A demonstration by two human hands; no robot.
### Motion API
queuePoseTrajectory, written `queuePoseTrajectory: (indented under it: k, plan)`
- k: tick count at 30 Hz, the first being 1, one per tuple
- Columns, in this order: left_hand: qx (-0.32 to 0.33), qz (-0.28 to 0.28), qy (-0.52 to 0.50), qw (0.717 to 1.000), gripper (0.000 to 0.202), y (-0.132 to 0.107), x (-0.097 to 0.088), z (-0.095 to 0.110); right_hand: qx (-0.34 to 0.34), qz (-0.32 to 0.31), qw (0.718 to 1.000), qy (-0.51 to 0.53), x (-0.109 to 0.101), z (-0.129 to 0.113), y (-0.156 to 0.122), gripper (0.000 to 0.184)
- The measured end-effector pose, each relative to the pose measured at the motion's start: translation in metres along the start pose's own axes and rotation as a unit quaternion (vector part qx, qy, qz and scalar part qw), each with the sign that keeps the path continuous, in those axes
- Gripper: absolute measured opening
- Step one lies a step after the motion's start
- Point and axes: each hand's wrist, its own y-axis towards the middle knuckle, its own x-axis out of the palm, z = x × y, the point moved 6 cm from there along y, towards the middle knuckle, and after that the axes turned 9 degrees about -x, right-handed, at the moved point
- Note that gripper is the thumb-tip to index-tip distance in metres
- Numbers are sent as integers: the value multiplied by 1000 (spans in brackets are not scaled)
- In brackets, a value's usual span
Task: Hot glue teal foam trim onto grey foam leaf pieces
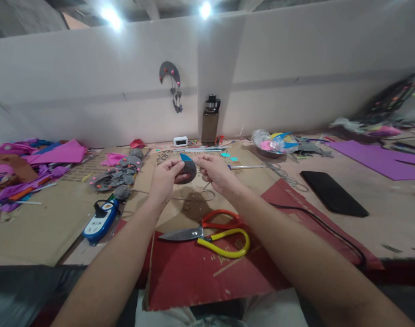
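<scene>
Over the middle of the work surface, my left hand (168, 177) pinches a rounded dark grey felt piece (188, 171) between thumb and fingers. A pointed blue felt piece (184, 157) sticks up at its top edge. My right hand (212, 170) is closed, its fingertips pinched at the felt's right edge; what they hold is too small to make out. Something thin and dark shows just below those fingers. A loose grey cord (197, 198) lies beneath my hands. Nearer to me, scissors (207, 232) with one red and one yellow handle lie with their blades together.
A red cardboard sheet (180, 277) lies at the front edge. Left are a blue power strip (101, 221), grey felt crescents (115, 175) and pink felt scraps (62, 152). A black phone (333, 193), purple sheet (374, 159) and bowl (273, 153) are right; a bottle (210, 125) stands behind.
</scene>
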Motion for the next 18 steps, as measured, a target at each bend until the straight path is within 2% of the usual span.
queuePoseTrajectory:
  k: [9, 18]
  plan:
    - [-34, -22, -8, 999, 22, 3, 0, -2, 64, -57, 995, 60, 2, 0, -2, 28]
    - [-12, -70, 17, 997, 31, 4, -1, 2, 108, -92, 985, 96, 9, 1, -8, 26]
